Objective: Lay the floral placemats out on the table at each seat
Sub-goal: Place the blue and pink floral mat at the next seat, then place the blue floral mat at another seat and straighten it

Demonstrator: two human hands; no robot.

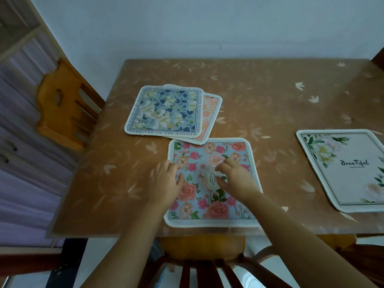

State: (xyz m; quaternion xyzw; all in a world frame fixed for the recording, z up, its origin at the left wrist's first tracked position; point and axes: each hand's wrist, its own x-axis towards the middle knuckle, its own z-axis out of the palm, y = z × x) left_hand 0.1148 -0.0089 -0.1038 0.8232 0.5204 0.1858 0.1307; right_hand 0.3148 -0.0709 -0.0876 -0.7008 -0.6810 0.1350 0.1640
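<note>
My left hand (166, 181) and right hand (235, 179), fingers loose, press the pink placemat (218, 209) flat, probably squaring it at this seat.

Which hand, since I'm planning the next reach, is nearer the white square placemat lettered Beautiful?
Right. The right hand rests on the pink-rose floral placemat, directly left of the white square placemat; the left hand lies further left, at that rose mat's left edge.

I stand in a home dining room: a table (259, 96) with a leaf-patterned cover against a plain wall (187, 28), a wooden chair (62, 104) at its left, another chair (207, 265) near me.
</note>
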